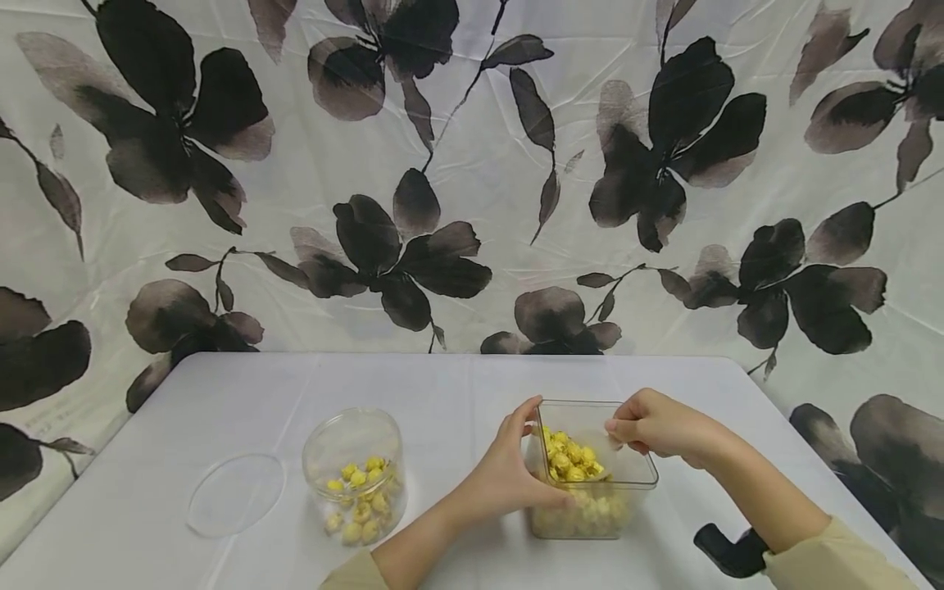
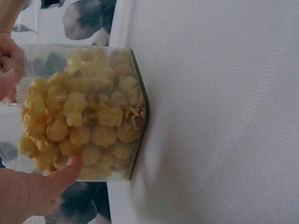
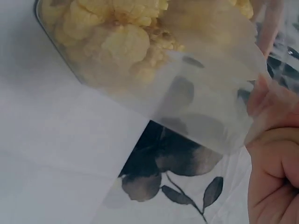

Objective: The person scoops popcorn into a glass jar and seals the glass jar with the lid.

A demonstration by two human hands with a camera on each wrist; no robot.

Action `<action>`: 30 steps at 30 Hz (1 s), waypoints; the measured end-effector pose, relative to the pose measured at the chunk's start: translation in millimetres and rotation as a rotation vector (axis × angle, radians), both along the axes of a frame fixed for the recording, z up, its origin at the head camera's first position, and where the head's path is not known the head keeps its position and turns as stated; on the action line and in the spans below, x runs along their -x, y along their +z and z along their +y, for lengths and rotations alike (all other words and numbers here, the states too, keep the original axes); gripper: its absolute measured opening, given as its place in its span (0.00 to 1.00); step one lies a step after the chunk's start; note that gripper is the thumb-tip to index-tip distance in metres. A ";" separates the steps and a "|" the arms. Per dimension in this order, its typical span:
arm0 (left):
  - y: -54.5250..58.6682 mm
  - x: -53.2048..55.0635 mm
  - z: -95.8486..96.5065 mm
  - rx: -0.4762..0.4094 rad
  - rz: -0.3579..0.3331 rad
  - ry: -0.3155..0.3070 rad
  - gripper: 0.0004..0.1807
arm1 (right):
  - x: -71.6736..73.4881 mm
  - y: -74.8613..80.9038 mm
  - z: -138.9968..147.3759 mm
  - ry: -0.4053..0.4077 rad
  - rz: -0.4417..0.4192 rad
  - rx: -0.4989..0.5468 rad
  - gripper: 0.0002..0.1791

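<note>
A square clear container [image 1: 583, 524] holds a heap of yellow popcorn [image 2: 79, 112]. My left hand [image 1: 505, 475] grips its left side, thumb across the front and fingers at the back rim. Over the right part of the opening, my right hand [image 1: 667, 426] pinches a thin translucent piece [image 1: 601, 447] that reaches down to the popcorn; I cannot tell its kind. The right wrist view shows the right hand's curled fingers [image 3: 273, 112] beside the container wall. To the left stands a round clear jar [image 1: 354, 434] with some popcorn in its lower part.
A clear round lid [image 1: 236, 496] lies flat on the white table [image 1: 442, 385], left of the jar. A black curved object [image 1: 730, 551] is under the right forearm. Behind the table hangs a floral cloth [image 1: 516, 164].
</note>
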State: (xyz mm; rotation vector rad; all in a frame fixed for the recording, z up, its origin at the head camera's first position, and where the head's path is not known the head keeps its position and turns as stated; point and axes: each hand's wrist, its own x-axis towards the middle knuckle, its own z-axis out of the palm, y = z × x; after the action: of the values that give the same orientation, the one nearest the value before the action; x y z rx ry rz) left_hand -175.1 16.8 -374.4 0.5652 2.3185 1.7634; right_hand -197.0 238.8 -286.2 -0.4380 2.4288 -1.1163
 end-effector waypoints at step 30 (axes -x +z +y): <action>-0.6 -0.1 -0.8 -0.015 -0.018 -0.004 0.62 | 8.7 3.8 4.0 0.033 0.142 -0.144 0.17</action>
State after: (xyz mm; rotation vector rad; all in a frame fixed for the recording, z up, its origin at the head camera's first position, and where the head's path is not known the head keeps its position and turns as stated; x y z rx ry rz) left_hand -175.0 16.0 -375.0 0.5540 2.2926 1.7785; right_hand -205.7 242.9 -282.4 -0.5251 2.5940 -0.9172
